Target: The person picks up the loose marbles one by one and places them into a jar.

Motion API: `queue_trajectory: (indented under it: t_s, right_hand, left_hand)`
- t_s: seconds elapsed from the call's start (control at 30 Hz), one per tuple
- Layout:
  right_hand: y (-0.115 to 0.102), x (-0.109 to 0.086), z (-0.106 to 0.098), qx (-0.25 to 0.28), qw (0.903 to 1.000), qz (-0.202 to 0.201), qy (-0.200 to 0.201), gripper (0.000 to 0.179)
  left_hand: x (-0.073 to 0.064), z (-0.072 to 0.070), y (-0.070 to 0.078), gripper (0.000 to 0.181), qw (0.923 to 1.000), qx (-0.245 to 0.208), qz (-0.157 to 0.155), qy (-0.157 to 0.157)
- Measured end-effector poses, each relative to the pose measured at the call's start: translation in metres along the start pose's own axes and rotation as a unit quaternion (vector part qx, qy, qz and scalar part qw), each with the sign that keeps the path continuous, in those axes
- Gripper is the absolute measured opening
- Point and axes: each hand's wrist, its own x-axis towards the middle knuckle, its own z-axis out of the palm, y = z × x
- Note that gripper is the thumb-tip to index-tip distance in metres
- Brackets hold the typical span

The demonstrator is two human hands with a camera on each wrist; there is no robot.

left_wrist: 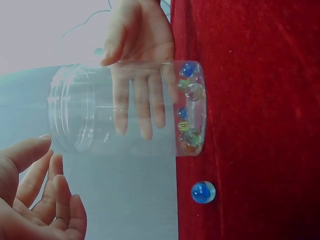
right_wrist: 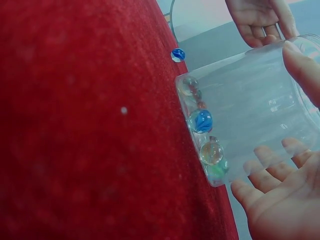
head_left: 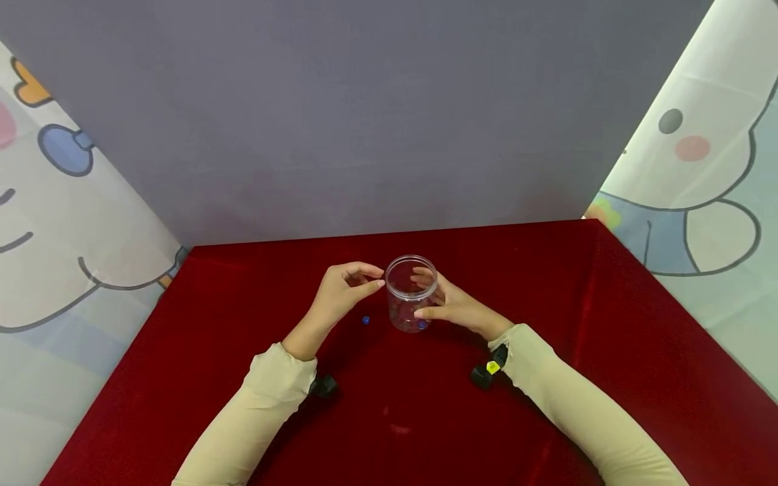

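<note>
A clear plastic jar (head_left: pixel 401 307) stands upright on the red cloth, its mouth uncovered. Several glass marbles (right_wrist: pixel 202 121), some with blue swirls and others greenish or clear, lie at its bottom. My right hand (head_left: pixel 456 305) holds the jar from the right, thumb on the near side and fingers around the far side. At the left of the rim is my left hand (head_left: pixel 345 289), thumb and fingertips close to the edge, with nothing seen between them. Whether they touch the rim I cannot tell. One blue marble (left_wrist: pixel 203 192) lies outside, left of the jar.
The red cloth (head_left: pixel 389 405) covers the table. A grey backdrop (head_left: pixel 389 121) rises behind it, and cartoon-printed sheets (head_left: pixel 699 169) hang on both sides. Dark wrist devices (head_left: pixel 482 376) sit under both cuffs.
</note>
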Motion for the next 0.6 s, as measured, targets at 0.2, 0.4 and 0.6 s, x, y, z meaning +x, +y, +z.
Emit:
queue_trajectory:
  t_s: [0.2,0.4,0.6]
  right_hand:
    - [0.001,0.001,0.001,0.001,1.0,-0.001,-0.003,0.082]
    - [0.0,0.003,0.001,-0.005,1.0,-0.003,0.004,0.082]
    - [-0.001,0.003,-0.002,-0.008,0.9999,-0.004,0.008,0.084]
  left_hand:
    - [-0.003,-0.006,-0.006,0.017,0.9991,0.012,-0.035,-0.021]
    - [-0.006,-0.018,-0.015,0.022,0.9957,0.046,-0.064,-0.049]
    - [-0.007,-0.025,-0.023,0.022,0.993,0.059,-0.073,-0.071]
